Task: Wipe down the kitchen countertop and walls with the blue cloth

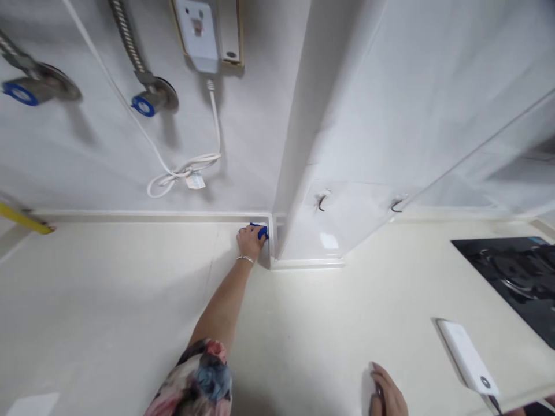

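My left hand (250,241) is closed around a bunched blue cloth (262,232). It presses the cloth into the back corner of the white countertop (143,289), where the raised back edging (130,218) meets the boxed-out wall column (312,225). Much of the cloth is hidden under the fingers. A bracelet and a floral sleeve are on that arm. At the bottom edge, my right hand (388,394) rests on the countertop, partly cut off by the frame. Its fingers look slightly apart, with a dark gap between them.
A black gas hob (511,277) is set into the counter at right, with a white power bank (468,357) and its cable nearer me. On the wall are a white plug (199,34), a looped cord (186,172) and two valves with blue handles (145,105). Hooks (321,202) stick out from the column.
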The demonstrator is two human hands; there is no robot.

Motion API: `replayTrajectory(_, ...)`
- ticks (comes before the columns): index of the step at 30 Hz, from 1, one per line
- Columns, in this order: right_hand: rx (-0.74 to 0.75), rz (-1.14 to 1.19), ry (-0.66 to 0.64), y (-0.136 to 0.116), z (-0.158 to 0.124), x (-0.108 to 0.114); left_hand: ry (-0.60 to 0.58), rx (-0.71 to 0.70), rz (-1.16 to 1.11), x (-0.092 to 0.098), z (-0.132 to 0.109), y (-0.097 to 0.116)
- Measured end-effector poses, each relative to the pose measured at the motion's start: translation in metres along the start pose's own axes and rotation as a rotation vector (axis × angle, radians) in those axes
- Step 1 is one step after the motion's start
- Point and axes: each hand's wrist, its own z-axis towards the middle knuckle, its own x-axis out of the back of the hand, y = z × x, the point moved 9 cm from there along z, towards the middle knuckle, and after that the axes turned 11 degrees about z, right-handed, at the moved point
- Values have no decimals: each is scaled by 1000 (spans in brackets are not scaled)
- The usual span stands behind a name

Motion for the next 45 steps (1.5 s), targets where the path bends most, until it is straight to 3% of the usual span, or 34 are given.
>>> replayTrajectory(7, -102, 45, 13, -14, 4, -2, 49, -59, 19, 14, -136, 0)
replayTrajectory(10, -94, 59, 28, -16, 4, -2, 24, -141, 32, 12, -188, 22)
replayTrajectory(13, -105, 62, 58, -14, 4, -4, 1, -260, 33, 7, -216, 56)
replayTrajectory(18, -92, 59, 109, -18, 4, -7, -6, -350, 35, 1, -200, 96)
replayTrajectory(22, -107, 63, 134, -17, 5, -7, 30, -321, 12, -3, -181, 116)
replayTrajectory(26, -105, 63, 125, -16, 5, -9, 34, -306, -20, -11, -182, 144)
replayTrajectory(35, -98, 25, 116, -29, 13, 0, -36, -547, -23, -46, -176, 249)
replayTrajectory(39, -120, 10, 89, -28, 12, -2, -46, -718, 7, -60, -176, 293)
replayTrajectory(42, -133, 3, 72, -25, 10, -4, -61, -786, 46, -65, -173, 316)
replayTrajectory(45, -150, 14, 73, -23, 9, -5, -73, -777, 82, -66, -169, 324)
